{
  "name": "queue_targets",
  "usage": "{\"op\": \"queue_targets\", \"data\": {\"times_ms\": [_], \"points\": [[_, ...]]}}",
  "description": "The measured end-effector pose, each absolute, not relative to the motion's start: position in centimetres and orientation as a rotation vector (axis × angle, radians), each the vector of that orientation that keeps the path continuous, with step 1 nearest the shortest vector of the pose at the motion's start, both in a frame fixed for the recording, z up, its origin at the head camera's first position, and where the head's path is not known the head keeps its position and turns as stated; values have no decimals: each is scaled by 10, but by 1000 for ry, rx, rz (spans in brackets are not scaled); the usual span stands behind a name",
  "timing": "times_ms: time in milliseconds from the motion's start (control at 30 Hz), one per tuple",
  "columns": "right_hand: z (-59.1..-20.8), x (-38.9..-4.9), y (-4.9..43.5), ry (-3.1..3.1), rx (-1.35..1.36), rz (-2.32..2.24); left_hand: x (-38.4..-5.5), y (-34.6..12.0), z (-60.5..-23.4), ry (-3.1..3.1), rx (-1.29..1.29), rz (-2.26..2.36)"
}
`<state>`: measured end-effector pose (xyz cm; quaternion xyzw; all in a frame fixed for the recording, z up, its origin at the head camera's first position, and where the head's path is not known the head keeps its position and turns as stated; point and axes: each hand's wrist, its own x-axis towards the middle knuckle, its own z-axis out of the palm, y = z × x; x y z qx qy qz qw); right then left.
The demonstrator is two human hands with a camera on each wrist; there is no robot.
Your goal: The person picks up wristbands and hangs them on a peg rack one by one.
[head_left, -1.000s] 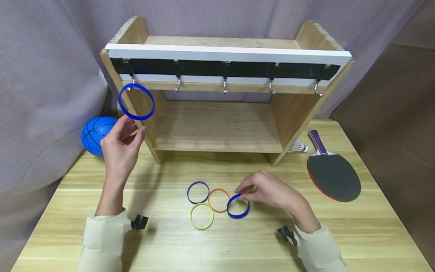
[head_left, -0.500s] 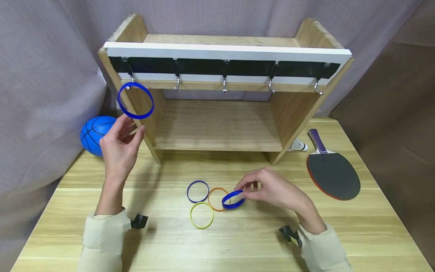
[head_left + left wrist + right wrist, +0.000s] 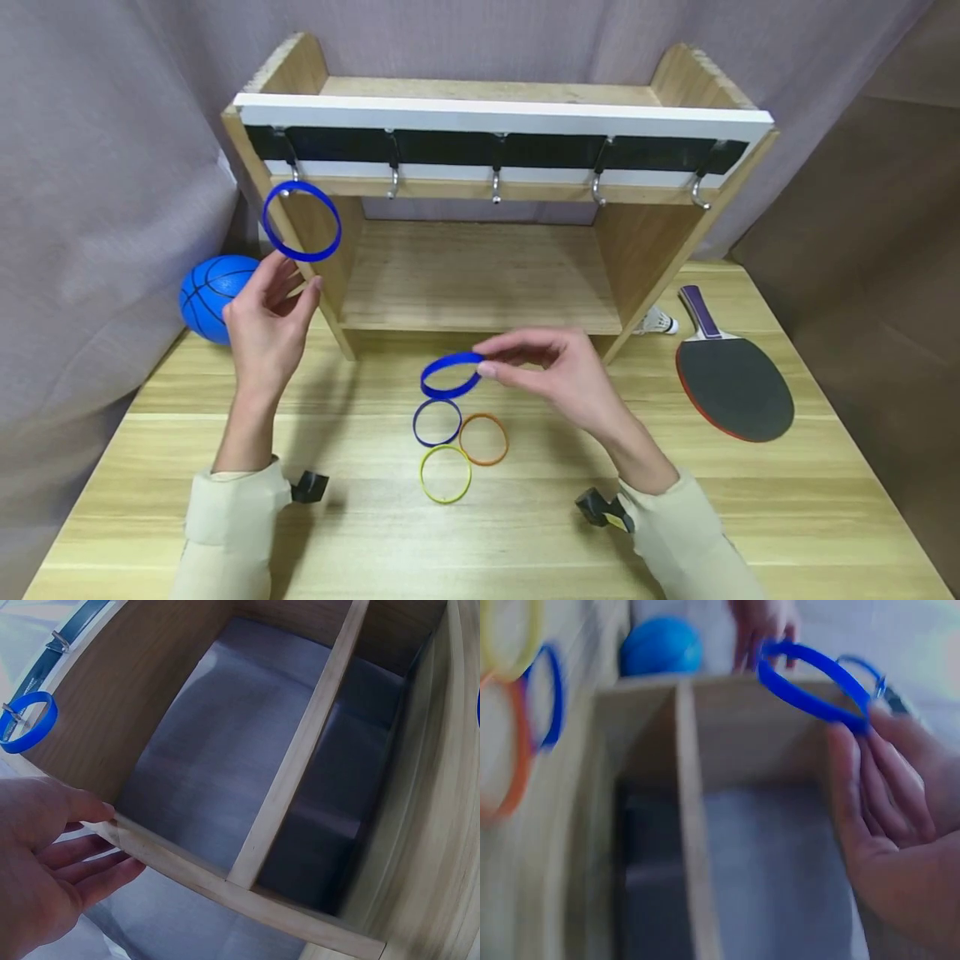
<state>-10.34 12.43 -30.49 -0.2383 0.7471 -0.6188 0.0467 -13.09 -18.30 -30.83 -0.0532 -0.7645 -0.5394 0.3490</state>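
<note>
From where I stand, the right grip (image 3: pixel 564 373) is narrow, thumb and fingertips pinching the near-right edge of a bright-blue plastic-looking ring (image 3: pixel 444 393). That ring reaches out to the left of the grip, off the counter (image 3: pixel 360 533); its opening faces mostly upward, and its long axis, as seen from above, climbs slightly toward the fingers. The metal hooks (image 3: pixel 393 182) on the black strip stand above and beyond this grip, so the ring lies nearly flat beneath them. The right hand is the one with the ring, and so the nearer.

Up and to the left of it, the left grip (image 3: pixel 268 327) is closed round the side edge of the pale wooden rack (image 3: pixel 480 275), thumb inside, fingers outside. Just above that grip, a second bright-blue ring (image 3: pixel 303 257) hangs from the leftmost hook, apart from the fingers in the left wrist view.

The rack has an upper trough behind its white front board and an open shelf compartment below, both beyond the right grip; grey cloth (image 3: pixel 217 750) shows through the back. Below and left of that grip, on the counter, lie a thin dark-blue ring (image 3: pixel 414 425), a thin orange ring (image 3: pixel 507 439) and a thin yellow-green ring (image 3: pixel 446 502).
</note>
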Motion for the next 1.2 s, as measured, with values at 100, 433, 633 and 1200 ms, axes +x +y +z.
{"op": "queue_targets", "data": {"times_ms": [100, 433, 633, 1200], "points": [[-292, -115, 104, 2098, -652, -2159, -130, -184, -308, -1974, -144, -1406], [-255, -141, 55, 1531, -732, -2757, -131, -181, -304, -1978, -156, -1384], [-249, -149, 46, 1480, -704, -2819, -130, -182, -305, -1980, -154, -1387], [-256, -158, 47, 1608, -704, -2811, -130, -182, -305, -1980, -150, -1389]]}}
